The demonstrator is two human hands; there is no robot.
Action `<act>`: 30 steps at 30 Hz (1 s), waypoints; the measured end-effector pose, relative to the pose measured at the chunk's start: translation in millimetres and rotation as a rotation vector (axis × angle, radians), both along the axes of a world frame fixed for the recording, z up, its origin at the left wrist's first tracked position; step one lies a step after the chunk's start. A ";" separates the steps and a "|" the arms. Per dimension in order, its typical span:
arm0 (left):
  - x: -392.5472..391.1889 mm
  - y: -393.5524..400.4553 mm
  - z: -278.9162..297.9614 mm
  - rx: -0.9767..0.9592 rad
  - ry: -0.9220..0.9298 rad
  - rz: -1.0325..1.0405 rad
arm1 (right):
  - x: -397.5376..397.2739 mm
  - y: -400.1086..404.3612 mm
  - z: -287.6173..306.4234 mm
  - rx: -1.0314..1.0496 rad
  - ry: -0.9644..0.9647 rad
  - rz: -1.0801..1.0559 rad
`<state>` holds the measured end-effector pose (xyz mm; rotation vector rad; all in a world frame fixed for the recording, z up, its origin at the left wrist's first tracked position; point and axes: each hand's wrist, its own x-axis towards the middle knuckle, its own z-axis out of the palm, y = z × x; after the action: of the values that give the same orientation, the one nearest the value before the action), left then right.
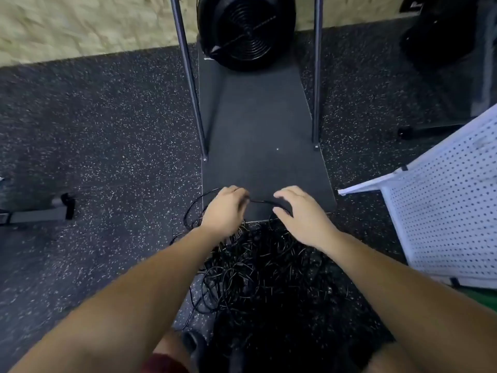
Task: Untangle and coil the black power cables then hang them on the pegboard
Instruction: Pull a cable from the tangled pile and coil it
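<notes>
One tangled heap of black cables (258, 267) lies on the speckled floor (107, 146) just in front of the person, its strands too knotted to count. Two hands reach over its far edge: the left hand (224, 211) has its fingers curled around a single cable strand (262, 202), which runs across to the right hand (301, 214); that hand's fingers are spread and arched over the strand, and whether they pinch it cannot be told. The strand lies at the near edge of one dark mat (258, 135), which stretches away between two metal poles (188, 76) toward one round black fan (246, 30). One white pegboard (451, 211) stands tilted at the right, near the heap but apart from it. Bare floor spreads to the left of the heap, with loose loops spilling that way.
</notes>
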<state>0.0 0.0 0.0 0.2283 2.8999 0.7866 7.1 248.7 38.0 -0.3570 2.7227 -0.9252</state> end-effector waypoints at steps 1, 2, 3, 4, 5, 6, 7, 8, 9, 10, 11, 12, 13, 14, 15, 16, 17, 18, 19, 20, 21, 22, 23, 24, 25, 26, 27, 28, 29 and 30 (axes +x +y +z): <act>0.3 -1.2 -26.5 -0.002 -0.008 -0.011 | -1.2 -3.2 -27.1 -0.012 -0.021 -0.021; -0.5 -1.0 -46.4 -0.025 -0.039 -0.006 | -3.4 -5.9 -47.6 -0.004 -0.059 -0.049; -1.0 -2.0 -75.8 -0.045 -0.060 -0.014 | -7.2 -7.7 -76.9 0.006 -0.087 -0.055; 2.3 -1.9 -97.7 -0.079 -0.139 -0.010 | -6.9 -10.3 -101.3 0.048 -0.158 -0.053; 4.7 -2.5 -124.4 -0.088 -0.165 -0.020 | -6.5 -12.6 -130.2 0.079 -0.190 -0.031; 9.9 -1.6 -142.5 -0.099 -0.203 -0.022 | -3.0 -14.6 -150.3 0.118 -0.218 -0.010; 13.7 -2.6 -164.1 -0.084 -0.225 -0.024 | -1.1 -13.5 -171.4 0.145 -0.215 0.005; 18.0 -3.5 -180.7 -0.064 -0.265 -0.002 | 1.8 -13.9 -186.8 0.174 -0.208 0.013; 22.0 -6.3 -197.8 -0.041 -0.303 0.026 | 4.5 -13.9 -202.8 0.199 -0.195 0.019; 25.3 -9.7 -213.4 -0.036 -0.357 0.067 | 8.1 -15.2 -213.5 0.235 -0.193 0.029; 28.5 -13.9 -228.4 -0.034 -0.401 0.110 | 11.3 -17.4 -223.6 0.261 -0.176 0.055; 31.8 -18.0 -242.5 -0.028 -0.442 0.146 | 14.8 -21.0 -230.6 0.275 -0.162 0.083; 35.3 -23.0 -258.4 -0.004 -0.469 0.175 | 19.3 -24.9 -237.1 0.285 -0.146 0.104; 39.2 -26.6 -269.7 0.021 -0.496 0.202 | 25.2 -29.5 -242.5 0.305 -0.123 0.125; 42.7 -28.5 -277.5 0.035 -0.519 0.211 | 32.0 -34.2 -248.3 0.331 -0.096 0.145; 46.3 -28.5 -280.3 0.040 -0.550 0.208 | 39.3 -38.6 -253.9 0.369 -0.068 0.177; 48.8 -28.2 -280.0 0.049 -0.578 0.211 | 46.7 -43.0 -258.4 0.422 -0.045 0.208; 49.6 -25.9 -278.0 0.050 -0.609 0.213 | 52.5 -46.6 -261.6 0.482 -0.039 0.243; 50.0 -23.5 -276.1 0.050 -0.633 0.206 | 55.5 -47.7 -263.5 0.519 -0.046 0.265; 49.7 -21.6 -273.7 0.044 -0.650 0.201 | 57.0 -47.0 -264.5 0.548 -0.089 0.280; 50.7 -20.4 -273.2 0.045 -0.654 0.211 | 59.6 -45.8 -266.5 0.546 -0.164 0.284; 52.5 -19.0 -271.8 0.041 -0.668 0.228 | 63.2 -43.1 -267.1 0.510 -0.244 0.275; 55.0 -16.3 -269.5 0.038 -0.677 0.235 | 65.9 -39.5 -265.1 0.463 -0.298 0.258; 58.8 -12.6 -264.8 0.031 -0.695 0.228 | 67.4 -34.8 -260.9 0.429 -0.335 0.250; 62.2 -9.5 -261.7 0.028 -0.712 0.213 | 67.9 -29.5 -256.4 0.409 -0.361 0.258; 65.5 -7.2 -258.5 0.030 -0.731 0.198 | 68.4 -24.9 -250.9 0.409 -0.377 0.285; 68.4 -5.3 -257.1 0.033 -0.735 0.182 | 68.7 -20.6 -247.2 0.414 -0.389 0.303; 70.8 -3.2 -254.6 0.034 -0.735 0.159 | 69.7 -15.7 -243.3 0.420 -0.400 0.307; 72.8 -0.7 -250.7 0.035 -0.732 0.132 | 70.2 -10.4 -240.7 0.420 -0.418 0.291; 73.9 1.6 -246.8 0.026 -0.730 0.103 | 70.8 -5.5 -237.7 0.432 -0.423 0.276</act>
<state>73.9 1.6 -246.8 -0.1784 2.2211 0.7261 77.9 243.2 -199.6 -0.3846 2.3186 -0.2833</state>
